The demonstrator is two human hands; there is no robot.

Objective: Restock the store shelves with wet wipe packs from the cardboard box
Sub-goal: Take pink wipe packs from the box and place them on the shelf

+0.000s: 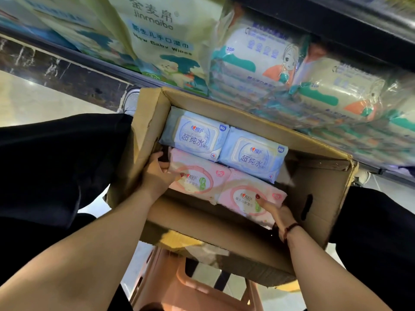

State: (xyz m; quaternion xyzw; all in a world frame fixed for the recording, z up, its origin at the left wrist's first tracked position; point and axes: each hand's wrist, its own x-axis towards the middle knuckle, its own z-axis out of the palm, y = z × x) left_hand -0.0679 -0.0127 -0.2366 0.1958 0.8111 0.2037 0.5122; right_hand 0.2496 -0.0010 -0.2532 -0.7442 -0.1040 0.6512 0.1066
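An open cardboard box [318,182] sits between my knees. Inside lie two blue wet wipe packs [197,135], [253,153] at the far side and two pink packs nearer me. My left hand [157,173] grips the left end of the left pink pack [199,178], thumb on top. Over on the right pink pack [244,196], my right hand [278,212] holds the near right corner, with its thumb lying on the pack's face.
The shelf [336,25] above and beyond the box holds baby wipe packs [161,41] and bundled 20P packs [260,61]. An orange plastic stool [195,286] stands under the box's near edge. My black-clad legs flank the box; a shoe [131,97] shows on the floor.
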